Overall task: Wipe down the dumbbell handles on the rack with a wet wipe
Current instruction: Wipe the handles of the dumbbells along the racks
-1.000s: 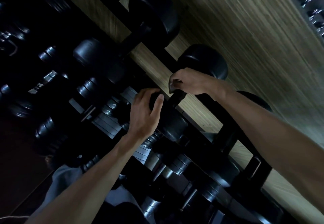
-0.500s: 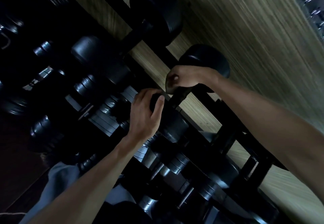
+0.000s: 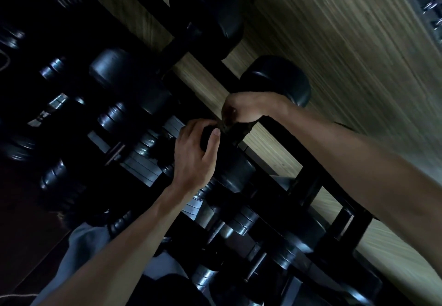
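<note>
A black dumbbell lies on the dark rack [image 3: 308,186] in the middle of the view, its far head [image 3: 277,80] up right and its near head [image 3: 232,171] lower. My right hand [image 3: 248,108] is wrapped round the dumbbell handle between the heads, with a dark crumpled wipe [image 3: 235,127] showing under the fingers. My left hand [image 3: 196,155] grips the near head, fingers curled over its top and thumb on its side. The handle itself is hidden by my right hand.
Another black dumbbell [image 3: 208,11] sits further along the top tier. Several dumbbells with shiny metal collars [image 3: 114,116] fill the lower tiers at left and bottom. Wood-grain floor [image 3: 334,30] shows at upper right. The scene is dim and tilted.
My right hand has twisted slightly round the handle and the dark wipe now shows beneath it. My left hand keeps its hold on the near head. The view has shifted a little.
</note>
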The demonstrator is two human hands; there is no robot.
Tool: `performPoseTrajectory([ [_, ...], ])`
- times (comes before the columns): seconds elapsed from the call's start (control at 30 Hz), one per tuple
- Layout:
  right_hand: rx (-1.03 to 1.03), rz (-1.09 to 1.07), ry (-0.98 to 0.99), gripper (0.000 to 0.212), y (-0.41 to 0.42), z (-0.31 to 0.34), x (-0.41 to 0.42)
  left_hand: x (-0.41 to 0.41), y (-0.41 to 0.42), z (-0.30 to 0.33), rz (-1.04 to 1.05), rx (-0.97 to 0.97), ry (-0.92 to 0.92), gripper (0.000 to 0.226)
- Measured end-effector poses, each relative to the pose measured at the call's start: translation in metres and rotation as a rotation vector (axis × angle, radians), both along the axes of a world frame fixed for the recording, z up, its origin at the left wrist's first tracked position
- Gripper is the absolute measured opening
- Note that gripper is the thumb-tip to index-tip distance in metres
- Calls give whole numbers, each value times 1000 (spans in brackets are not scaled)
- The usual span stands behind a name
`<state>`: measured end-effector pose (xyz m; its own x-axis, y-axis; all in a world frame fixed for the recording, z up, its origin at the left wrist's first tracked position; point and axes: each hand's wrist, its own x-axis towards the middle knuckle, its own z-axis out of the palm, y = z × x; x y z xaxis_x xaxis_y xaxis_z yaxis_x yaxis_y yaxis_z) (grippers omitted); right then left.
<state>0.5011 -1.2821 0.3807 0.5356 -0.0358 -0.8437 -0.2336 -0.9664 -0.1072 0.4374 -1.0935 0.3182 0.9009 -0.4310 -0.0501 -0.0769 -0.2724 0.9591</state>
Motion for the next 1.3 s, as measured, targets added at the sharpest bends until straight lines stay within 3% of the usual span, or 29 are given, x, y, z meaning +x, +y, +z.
performPoseTrajectory([
  [0.23, 196, -203, -68, 19, 4, 6, -8, -1, 0, -2, 5, 4, 35, 51],
  [0.4, 164, -149, -80, 24, 12, -1, -21, -2, 0, 1, 13, 2, 77, 57],
  [0.53, 294, -254, -114, 17, 4, 7, -27, -2, 1, 2, 17, 9, 82, 56],
  [0.73, 303, -439, -681, 18, 9, 10, -79, -2, 1, 4, 14, 11, 74, 50],
  [0.87, 197, -236, -710, 26, 26, 2, -119, -1, 1, 6, -10, 32, 50, 48],
  [1.0, 332, -417, -750, 25, 23, 18, -122, -1, 2, 7, -24, 37, 48, 50],
  [1.13, 273, -522, -1045, 24, 18, 5, -141, -1, 2, 7, -16, 24, 58, 49],
  [1.2, 269, -490, -994, 28, 19, -10, -156, -1, 3, 8, -34, 20, 61, 51],
  [1.3, 412, -606, -860, 27, 21, -13, -169, 0, 5, 10, -63, 55, 77, 55],
])
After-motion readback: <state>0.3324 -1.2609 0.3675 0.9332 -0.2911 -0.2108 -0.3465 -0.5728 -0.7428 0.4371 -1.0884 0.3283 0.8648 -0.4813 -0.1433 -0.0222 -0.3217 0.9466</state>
